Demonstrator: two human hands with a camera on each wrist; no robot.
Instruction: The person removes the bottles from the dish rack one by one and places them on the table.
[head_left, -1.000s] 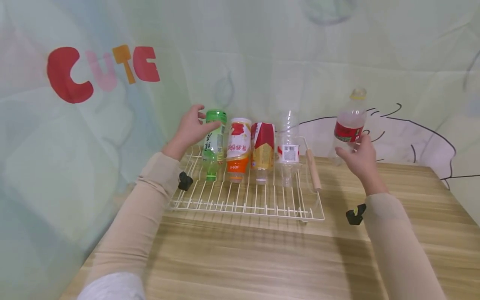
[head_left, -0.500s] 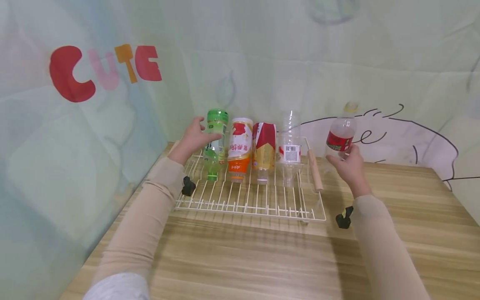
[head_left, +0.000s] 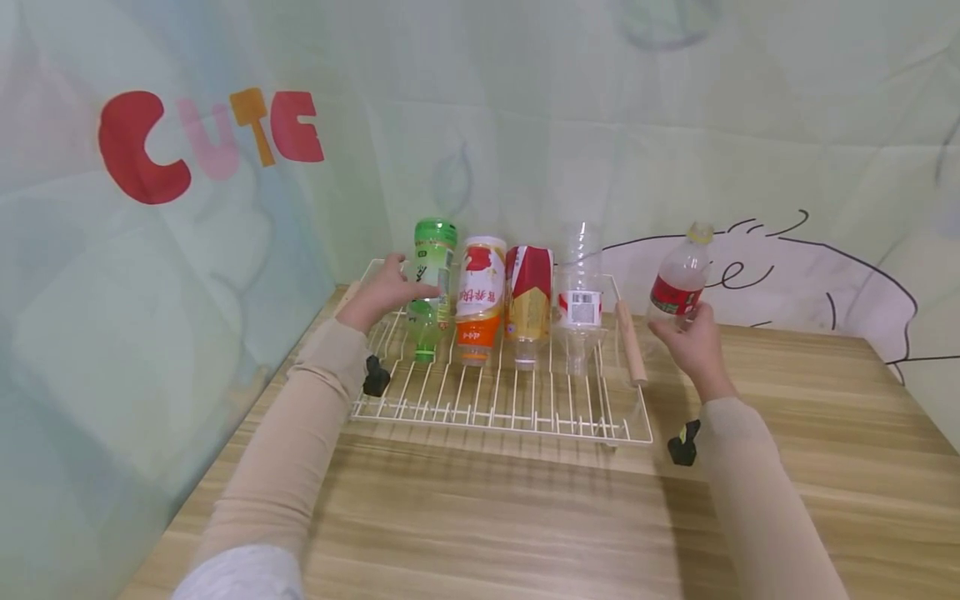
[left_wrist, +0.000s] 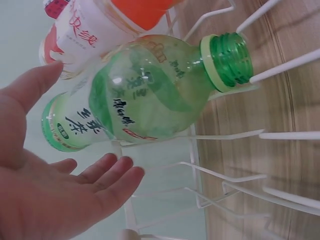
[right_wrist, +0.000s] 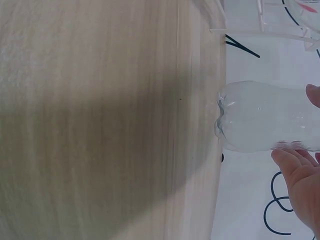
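Note:
In the head view, a green plastic bottle (head_left: 431,275) stands neck-down at the left of a white wire rack (head_left: 495,421). My left hand (head_left: 386,292) is beside it, thumb reaching across its front; in the left wrist view the fingers (left_wrist: 117,177) are spread, with a gap to the bottle. My right hand (head_left: 693,346) grips a clear plastic bottle (head_left: 678,279) with a red label, held upright, slightly tilted, right of the rack. Its ridged base shows in the right wrist view, above the wooden table (right_wrist: 100,125).
Beside the green bottle, a white-and-orange bottle (head_left: 480,287), a red-and-gold bottle (head_left: 527,292) and a clear bottle (head_left: 581,300) also lean neck-down in the rack. A wooden handle (head_left: 630,342) is on the rack's right side. A printed curtain (head_left: 480,125) hangs behind.
My right hand has brought the red-labelled bottle down and to the left. The left hand has dropped slightly alongside the green bottle, which stays put.

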